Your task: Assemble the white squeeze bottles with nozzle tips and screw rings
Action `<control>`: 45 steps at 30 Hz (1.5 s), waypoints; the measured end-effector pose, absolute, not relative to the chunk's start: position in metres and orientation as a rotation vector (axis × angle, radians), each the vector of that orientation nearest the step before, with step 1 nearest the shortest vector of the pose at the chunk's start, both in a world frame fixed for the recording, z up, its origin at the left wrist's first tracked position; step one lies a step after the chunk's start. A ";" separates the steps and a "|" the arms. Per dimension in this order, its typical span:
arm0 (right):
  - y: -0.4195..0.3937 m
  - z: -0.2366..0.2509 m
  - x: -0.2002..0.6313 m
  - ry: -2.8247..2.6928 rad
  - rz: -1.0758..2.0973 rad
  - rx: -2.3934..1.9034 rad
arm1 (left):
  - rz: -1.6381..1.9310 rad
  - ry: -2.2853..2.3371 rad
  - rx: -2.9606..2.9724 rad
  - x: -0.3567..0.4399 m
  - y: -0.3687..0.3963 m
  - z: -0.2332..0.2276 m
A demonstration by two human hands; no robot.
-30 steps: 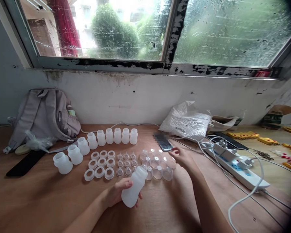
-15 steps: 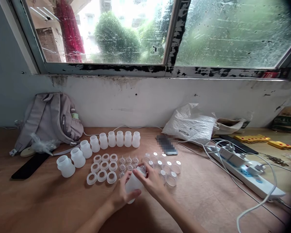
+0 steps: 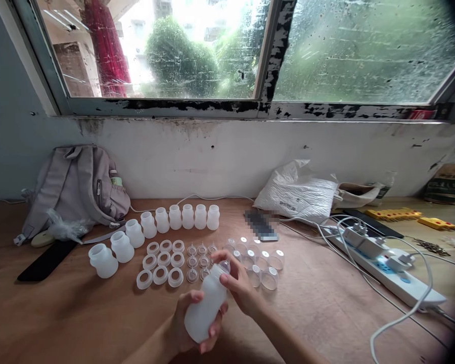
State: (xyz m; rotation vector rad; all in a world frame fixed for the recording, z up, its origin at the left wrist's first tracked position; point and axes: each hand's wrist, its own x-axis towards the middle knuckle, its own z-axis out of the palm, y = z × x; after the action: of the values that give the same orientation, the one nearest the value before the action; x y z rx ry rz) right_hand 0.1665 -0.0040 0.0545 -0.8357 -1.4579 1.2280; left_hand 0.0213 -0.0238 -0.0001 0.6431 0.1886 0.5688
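In the head view, dark print marks the silver bag [image 3: 298, 189] by the wall, too small to read, and the red packet [image 3: 421, 115] on the window sill carries pale markings that are equally illegible. The phone [image 3: 268, 235] is partly pixelated.

The held bottle [image 3: 205, 311] is raised above the near middle of the worktop [image 3: 98, 323], in front of the small parts. Its long axis slants: the base points down and to the left, toward the person, while the neck points up and to the right, toward the window. It is milky white and translucent, with a rounded body and a narrower neck.

The left hand [image 3: 187, 321] grasps the body, thumb on the near side and fingers wrapped beneath. The right hand [image 3: 237, 280] pinches a clear piece [image 3: 225, 265] at the mouth between thumb and fingers.

Beyond the hands, nine similar bottles [image 3: 175, 217] stand in a curved row. Before them lie pale rings [image 3: 160, 267], small pointed clear parts [image 3: 203, 262] and transparent cups [image 3: 269, 280].
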 end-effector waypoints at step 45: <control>0.017 0.046 0.190 -1.214 1.140 -0.836 | 0.603 0.341 0.753 -0.004 -0.003 0.009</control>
State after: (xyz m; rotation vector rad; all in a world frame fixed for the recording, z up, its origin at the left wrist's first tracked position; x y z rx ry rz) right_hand 0.1896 0.0174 0.0465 -0.8357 -1.2145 1.1399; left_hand -0.0044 -0.0026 0.0088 0.7535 0.3405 0.6027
